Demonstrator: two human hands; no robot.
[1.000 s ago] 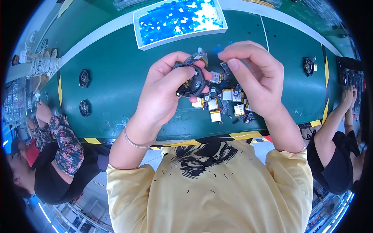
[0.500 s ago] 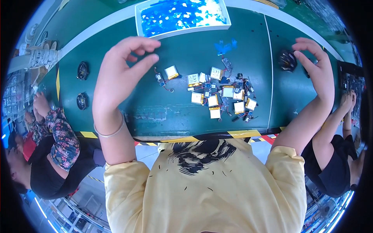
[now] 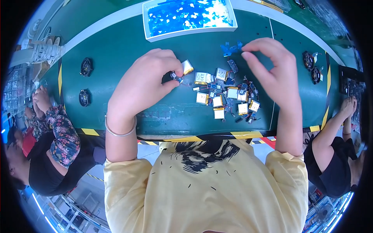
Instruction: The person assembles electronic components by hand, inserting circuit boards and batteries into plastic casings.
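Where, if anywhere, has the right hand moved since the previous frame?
Yes: the right hand went leftward, fingertips crossing from right of the white table line to left.

Left hand [image 3: 144, 80] arched over, pinching — right hand [image 3: 275, 66] raised, fingertips [image 3: 248, 47] slightly parted.

Electronics workshop: green bench [image 3: 110, 73], hazard-striped tape [image 3: 246, 134], batteries [image 3: 219, 113], circuit boards [image 3: 232, 66].

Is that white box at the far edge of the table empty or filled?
The white box is not empty: blue and white material spreads across its inside. How deep, I cannot tell.
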